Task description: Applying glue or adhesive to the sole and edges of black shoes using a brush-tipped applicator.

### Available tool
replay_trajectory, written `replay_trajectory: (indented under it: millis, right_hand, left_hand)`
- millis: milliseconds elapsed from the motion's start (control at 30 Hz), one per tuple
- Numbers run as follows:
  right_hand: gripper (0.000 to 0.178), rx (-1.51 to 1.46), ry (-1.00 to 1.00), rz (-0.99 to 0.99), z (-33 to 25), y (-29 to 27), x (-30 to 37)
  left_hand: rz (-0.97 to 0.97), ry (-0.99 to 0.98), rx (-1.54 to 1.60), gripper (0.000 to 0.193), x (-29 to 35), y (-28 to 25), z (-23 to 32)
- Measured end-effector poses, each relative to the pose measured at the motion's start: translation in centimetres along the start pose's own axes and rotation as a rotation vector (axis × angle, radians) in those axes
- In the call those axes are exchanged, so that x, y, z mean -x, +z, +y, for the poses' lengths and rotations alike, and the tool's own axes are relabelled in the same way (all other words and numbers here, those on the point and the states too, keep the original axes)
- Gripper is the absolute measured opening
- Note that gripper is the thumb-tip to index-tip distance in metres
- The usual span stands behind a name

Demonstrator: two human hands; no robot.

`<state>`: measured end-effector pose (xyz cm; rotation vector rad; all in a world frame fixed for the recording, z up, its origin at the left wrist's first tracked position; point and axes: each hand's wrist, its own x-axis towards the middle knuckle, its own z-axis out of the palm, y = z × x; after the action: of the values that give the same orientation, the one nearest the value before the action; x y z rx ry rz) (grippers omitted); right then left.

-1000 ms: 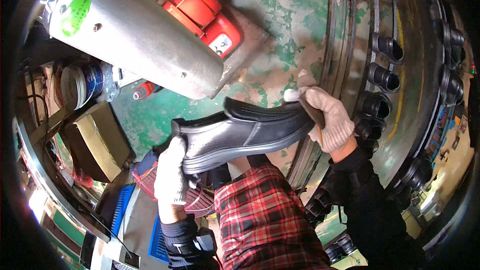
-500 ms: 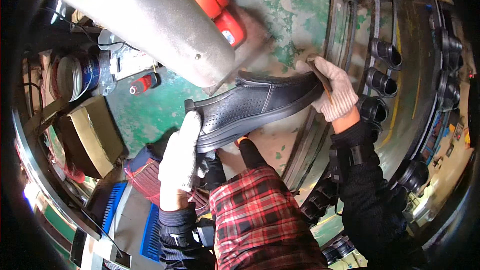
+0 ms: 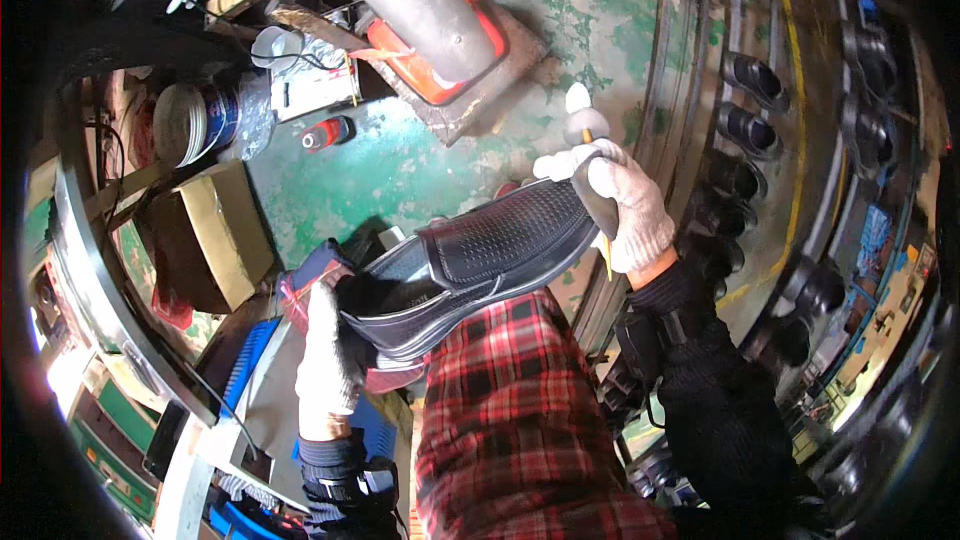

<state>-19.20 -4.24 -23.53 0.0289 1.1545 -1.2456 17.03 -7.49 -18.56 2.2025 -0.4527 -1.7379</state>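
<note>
A black slip-on shoe [image 3: 500, 240] with a perforated upper is held before my red-checked apron, its opening partly turned up and its toe pointing right. My left hand [image 3: 330, 355], in a white knit glove, is closed around the heel end; its fingers are partly hidden behind the shoe. At the toe is my right hand [image 3: 632, 208], also gloved in white. It grips a dark, flat, curved piece with a thin yellow edge [image 3: 607, 258], pressed close to the toe. Beyond these fingers shows a white rounded shape [image 3: 578, 98] that I cannot make out.
A grey metal cylinder [image 3: 415, 5] stands on a red base [image 3: 435, 80] ahead. A red bottle [image 3: 327, 133] lies on the green floor, with a cardboard box [image 3: 225, 235] at left. Metal racks on the right carry several black shoes [image 3: 750, 130].
The shoe has moved nearer my body and rolled, so its top and opening now show. Both hands moved along with it. My view has shifted, and the cylinder now appears farther off.
</note>
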Motion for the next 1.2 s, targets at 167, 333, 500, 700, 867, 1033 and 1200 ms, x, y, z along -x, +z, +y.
replay_trajectory:
  millis: [167, 333, 500, 700, 867, 1033, 1200]
  right_hand:
    - [0.027, 0.039, -0.039, 0.087, -0.5, 3.7, 8.7]
    - [0.025, -0.037, -0.068, 0.096, -0.4, 6.8, 16.3]
    - [0.014, -0.150, -0.314, -0.068, 0.7, 9.2, 23.4]
    - [0.019, -0.177, -0.568, -0.317, 0.9, 9.8, 28.6]
    - [0.028, -0.011, -0.367, -0.183, 2.3, 8.2, 33.4]
    - [0.022, 0.062, -0.580, -0.078, 3.4, 7.7, 36.1]
    - [0.023, -0.020, -0.679, -0.057, 2.1, 8.5, 38.3]
  left_hand:
    - [-0.432, -0.039, 0.249, 0.049, 7.2, -2.8, 1.7]
    - [-0.708, -0.102, 0.326, 0.053, 12.4, -6.6, 2.8]
    - [-0.651, -0.034, -0.115, 0.055, 15.1, -12.2, 3.2]
    - [-0.746, 0.642, -0.558, 0.098, 20.6, -13.5, 1.9]
    - [-0.558, 0.954, -0.709, 0.104, 23.9, -15.3, 0.5]
    - [-0.528, 1.065, -0.746, 0.106, 25.1, -16.4, -1.1]
    - [-0.481, 1.108, -0.710, 0.109, 26.4, -16.3, -2.6]
